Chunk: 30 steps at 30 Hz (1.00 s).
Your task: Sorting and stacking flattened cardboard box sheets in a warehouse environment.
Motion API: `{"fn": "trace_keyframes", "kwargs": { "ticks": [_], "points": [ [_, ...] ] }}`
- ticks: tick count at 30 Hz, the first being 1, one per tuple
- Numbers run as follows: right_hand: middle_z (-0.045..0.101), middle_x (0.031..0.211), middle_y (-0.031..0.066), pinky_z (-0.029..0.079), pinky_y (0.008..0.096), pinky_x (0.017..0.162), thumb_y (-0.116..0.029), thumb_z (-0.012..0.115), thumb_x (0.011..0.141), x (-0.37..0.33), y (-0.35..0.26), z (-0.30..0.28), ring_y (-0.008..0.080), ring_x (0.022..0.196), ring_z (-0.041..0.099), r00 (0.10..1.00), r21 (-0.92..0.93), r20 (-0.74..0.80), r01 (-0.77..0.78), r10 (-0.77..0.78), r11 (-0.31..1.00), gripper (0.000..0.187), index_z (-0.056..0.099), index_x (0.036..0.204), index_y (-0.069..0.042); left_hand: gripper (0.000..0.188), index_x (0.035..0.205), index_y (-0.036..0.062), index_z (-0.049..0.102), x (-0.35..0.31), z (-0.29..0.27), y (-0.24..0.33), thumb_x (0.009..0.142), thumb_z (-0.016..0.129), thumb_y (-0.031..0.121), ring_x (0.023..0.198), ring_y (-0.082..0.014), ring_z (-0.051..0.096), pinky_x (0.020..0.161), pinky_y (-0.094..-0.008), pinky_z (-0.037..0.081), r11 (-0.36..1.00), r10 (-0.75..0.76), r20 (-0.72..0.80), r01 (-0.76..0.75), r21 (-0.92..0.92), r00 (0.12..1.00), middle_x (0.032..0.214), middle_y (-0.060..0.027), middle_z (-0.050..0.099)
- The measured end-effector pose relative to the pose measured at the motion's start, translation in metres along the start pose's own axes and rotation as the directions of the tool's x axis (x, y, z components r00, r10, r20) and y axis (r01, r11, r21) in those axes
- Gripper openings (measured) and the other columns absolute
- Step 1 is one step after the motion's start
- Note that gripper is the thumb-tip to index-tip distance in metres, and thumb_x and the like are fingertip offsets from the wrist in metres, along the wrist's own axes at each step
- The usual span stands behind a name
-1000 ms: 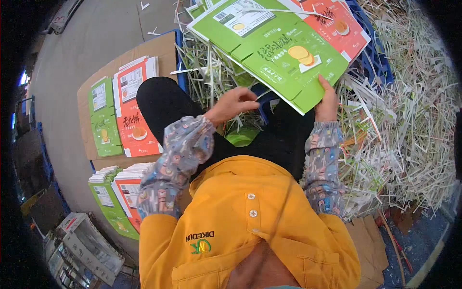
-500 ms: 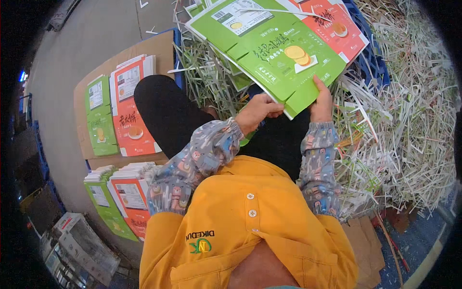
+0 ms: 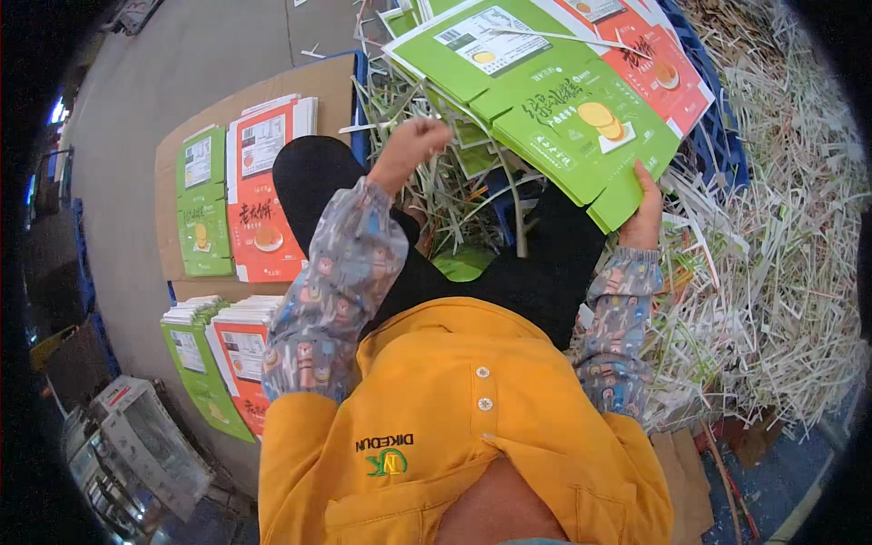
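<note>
Green sheets [image 3: 545, 100] lie ahead of the hands, right hand [image 3: 643, 213] gripping their near corner, left hand [image 3: 409, 154] curled apart, contents unclear.

Brown cardboard [image 3: 334, 95] bears flat green cartons [image 3: 202, 209] and red cartons [image 3: 263, 204]; white scraps [image 3: 312, 54] dot grey floor [image 3: 127, 136].

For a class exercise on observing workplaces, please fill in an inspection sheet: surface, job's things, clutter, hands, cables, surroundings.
Surface: brown cardboard under a green stack and a red stack, side by side at left.
Job's things: green printed sheets, stacked, in the right hand; red printed sheets beside them.
Clutter: paper strips heaped at right; a loose white strip across the green printed sheets.
Left hand: raised, curled, apart from the sheets; contents unclear.
Right hand: grips the sheets' near end, thumb on top.
Cables: nothing seen.
Surroundings: grey floor at left; blue crate at upper right.
</note>
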State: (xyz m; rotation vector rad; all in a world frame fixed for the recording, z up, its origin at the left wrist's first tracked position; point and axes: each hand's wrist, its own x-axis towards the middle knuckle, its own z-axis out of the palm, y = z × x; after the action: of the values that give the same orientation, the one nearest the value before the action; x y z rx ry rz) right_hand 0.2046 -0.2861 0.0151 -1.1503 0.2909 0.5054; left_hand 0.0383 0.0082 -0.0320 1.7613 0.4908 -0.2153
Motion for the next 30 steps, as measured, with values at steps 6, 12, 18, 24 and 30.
{"fn": "trace_keyframes", "kwargs": {
  "ticks": [6, 12, 18, 24, 30],
  "points": [
    [0.054, 0.105, 0.0122, 0.045, 0.0313, 0.079, -0.019, 0.055, 0.080, 0.002, 0.003, 0.003, 0.0219, 0.091, 0.055, 1.000, 0.011, 0.026, 0.007, -0.007, 1.000, 0.040, 0.045, 0.112, 0.004, 0.022, 0.080, 0.0047, 0.051, 0.045, 0.030, 0.002, 0.077, 0.062, 0.024, 0.059, -0.0119, 0.052, 0.052, -0.0220, 0.040, 0.725, -0.212, -0.195, 0.020, -0.689, 0.958, 0.070, -0.0042, 0.056],
    [0.054, 0.105, 0.0133, 0.046, 0.0310, 0.078, -0.021, 0.054, 0.081, 0.001, 0.004, 0.002, 0.0224, 0.090, 0.056, 1.000, -0.030, 0.008, -0.013, 0.014, 0.999, 0.042, 0.044, 0.113, 0.005, 0.015, 0.075, 0.0039, 0.051, 0.052, 0.028, -0.004, 0.077, 0.061, 0.015, 0.051, -0.0099, 0.046, 0.047, -0.0228, 0.036, 0.779, -0.146, -0.262, -0.052, -0.625, 0.954, 0.063, -0.0037, 0.054],
    [0.054, 0.106, 0.0134, 0.046, 0.0317, 0.078, -0.021, 0.052, 0.082, -0.001, -0.001, 0.002, 0.0230, 0.091, 0.056, 0.999, -0.040, 0.007, -0.041, 0.041, 0.998, 0.040, 0.043, 0.113, 0.005, 0.012, 0.068, -0.0007, 0.052, 0.036, 0.007, -0.015, 0.068, 0.060, 0.009, 0.054, -0.0176, 0.053, 0.051, -0.0279, 0.041, 0.970, -0.126, -0.219, 0.074, -0.232, 0.968, 0.063, -0.0096, 0.056],
    [0.053, 0.106, 0.0140, 0.046, 0.0323, 0.077, -0.021, 0.050, 0.084, -0.008, -0.005, 0.010, 0.0232, 0.090, 0.056, 0.993, -0.010, 0.050, -0.108, 0.109, 0.994, 0.039, 0.043, 0.113, 0.005, 0.033, 0.097, -0.0028, 0.050, 0.041, -0.030, -0.105, 0.069, 0.056, 0.014, 0.086, -0.0380, 0.051, 0.074, -0.0403, 0.043, 0.842, 0.017, -0.468, 0.240, 0.484, 0.884, 0.093, -0.0234, 0.052],
    [0.054, 0.106, 0.0139, 0.046, 0.0315, 0.077, -0.024, 0.048, 0.085, -0.006, -0.004, 0.003, 0.0228, 0.090, 0.056, 0.997, -0.086, 0.040, -0.062, 0.066, 0.994, 0.041, 0.043, 0.113, 0.005, 0.035, 0.086, -0.0015, 0.051, 0.094, -0.057, -0.051, 0.071, 0.067, 0.026, 0.066, -0.0118, 0.047, 0.054, -0.0287, 0.038, 0.925, -0.087, -0.919, -0.311, -0.218, 0.385, 0.071, -0.0022, 0.047]
  ]
}}
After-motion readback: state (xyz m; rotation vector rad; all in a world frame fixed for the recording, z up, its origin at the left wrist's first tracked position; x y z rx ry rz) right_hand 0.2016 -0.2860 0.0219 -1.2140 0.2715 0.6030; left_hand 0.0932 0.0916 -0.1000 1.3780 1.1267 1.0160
